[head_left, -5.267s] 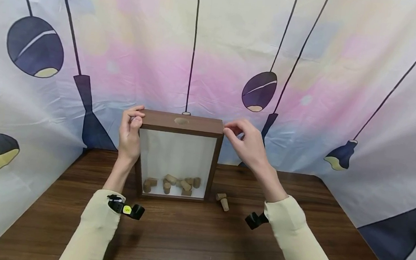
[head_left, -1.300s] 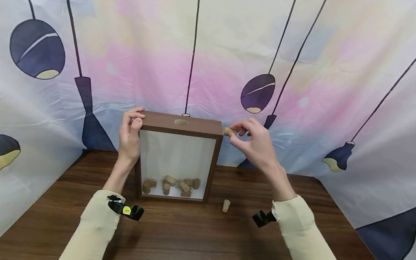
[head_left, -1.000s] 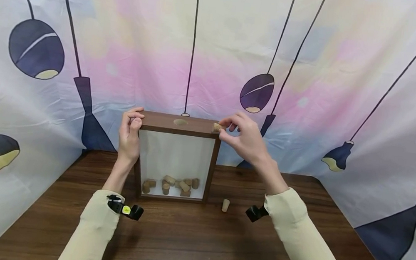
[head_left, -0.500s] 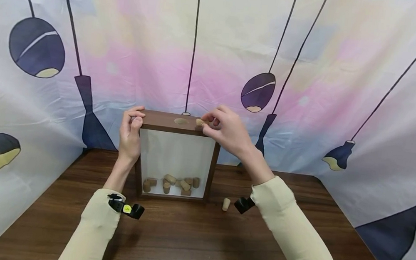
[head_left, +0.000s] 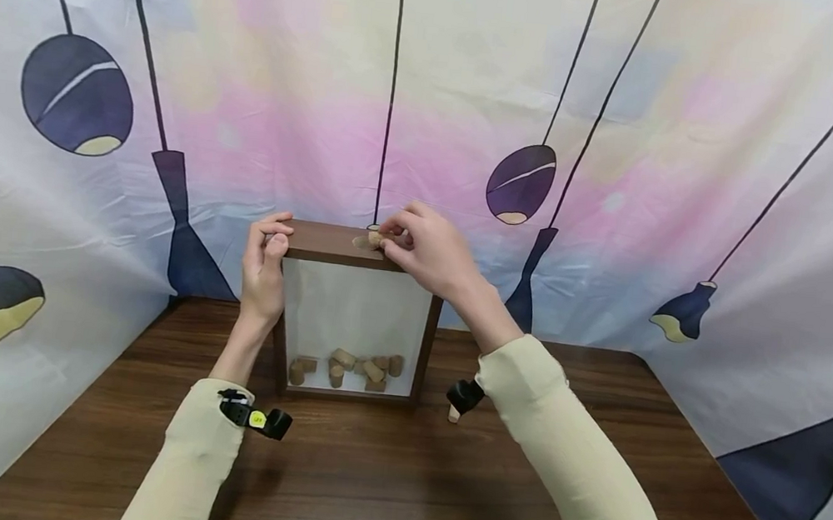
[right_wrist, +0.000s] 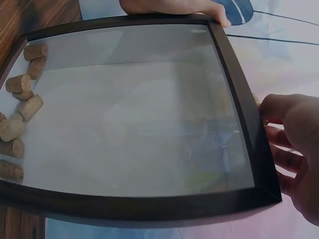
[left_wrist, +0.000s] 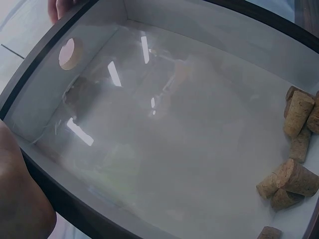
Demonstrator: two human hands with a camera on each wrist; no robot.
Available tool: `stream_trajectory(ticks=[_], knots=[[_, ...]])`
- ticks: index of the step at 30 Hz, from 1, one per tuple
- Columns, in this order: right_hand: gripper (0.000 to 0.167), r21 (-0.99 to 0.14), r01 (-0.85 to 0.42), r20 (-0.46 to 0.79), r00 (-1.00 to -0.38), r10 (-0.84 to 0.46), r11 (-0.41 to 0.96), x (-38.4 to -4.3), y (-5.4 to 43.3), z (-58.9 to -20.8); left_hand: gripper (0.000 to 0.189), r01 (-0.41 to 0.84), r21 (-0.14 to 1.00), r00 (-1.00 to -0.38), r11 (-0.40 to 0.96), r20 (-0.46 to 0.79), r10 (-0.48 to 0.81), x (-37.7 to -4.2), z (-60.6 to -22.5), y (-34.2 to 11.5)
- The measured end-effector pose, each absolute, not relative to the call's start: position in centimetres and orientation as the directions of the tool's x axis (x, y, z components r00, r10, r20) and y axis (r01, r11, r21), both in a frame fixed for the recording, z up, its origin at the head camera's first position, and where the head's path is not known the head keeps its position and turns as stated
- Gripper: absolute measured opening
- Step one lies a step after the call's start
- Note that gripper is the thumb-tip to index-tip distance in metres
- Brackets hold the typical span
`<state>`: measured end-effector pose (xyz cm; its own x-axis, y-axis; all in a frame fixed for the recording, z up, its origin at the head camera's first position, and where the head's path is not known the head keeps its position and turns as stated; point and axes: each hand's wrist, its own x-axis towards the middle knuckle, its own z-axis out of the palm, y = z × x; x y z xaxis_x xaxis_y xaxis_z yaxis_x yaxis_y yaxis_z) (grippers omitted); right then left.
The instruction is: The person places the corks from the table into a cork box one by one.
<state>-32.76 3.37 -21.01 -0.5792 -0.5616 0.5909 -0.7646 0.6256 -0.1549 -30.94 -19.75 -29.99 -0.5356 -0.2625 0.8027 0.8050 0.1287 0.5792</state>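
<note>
A brown wooden shadow box (head_left: 323, 243) with a clear front stands upright on the table, and several corks (head_left: 343, 359) lie along its bottom. Its top edge has a round hole (left_wrist: 68, 54), bright in the left wrist view. My left hand (head_left: 263, 270) grips the box's upper left corner, fingers over the top and thumb at the front. Between the thumb and fingers of my right hand (head_left: 432, 253) is a cork (head_left: 375, 239), pinched right at the hole's right rim. In the right wrist view the box frame (right_wrist: 244, 99) hides most of that cork.
One more cork (head_left: 453, 415) lies on the table right of the box, partly covered by the black right wrist camera (head_left: 464, 396). Behind the dark wood table (head_left: 365, 481) hangs a pastel cloth (head_left: 287, 114) printed with lamps.
My right hand picked up one of two loose corks from the table, then carried it leftward along the box's top to the hole. My left hand has kept its grip on the corner.
</note>
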Motion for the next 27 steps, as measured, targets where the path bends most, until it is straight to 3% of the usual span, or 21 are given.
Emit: stream_trajectory(ticks=[7, 15, 27], knots=[[0.015, -0.113, -0.767, 0.605, -0.558, -0.569, 0.632, -32.8, 2.5, -21.3, 0.030, 0.808, 0.576, -0.533, 0.126, 0.805, -0.262, -30.8, -29.9, -19.7], [0.019, -0.207, -0.811, 0.662, -0.528, -0.532, 0.547, -32.7, 4.0, -21.9, 0.031, 0.809, 0.575, -0.531, 0.123, 0.805, -0.264, -30.8, -29.8, -19.6], [0.016, -0.301, -0.791, 0.708, -0.560, -0.431, 0.533, -32.0, 8.5, -23.8, 0.024, 0.798, 0.591, -0.543, 0.119, 0.790, -0.284, -33.8, -31.7, -21.0]])
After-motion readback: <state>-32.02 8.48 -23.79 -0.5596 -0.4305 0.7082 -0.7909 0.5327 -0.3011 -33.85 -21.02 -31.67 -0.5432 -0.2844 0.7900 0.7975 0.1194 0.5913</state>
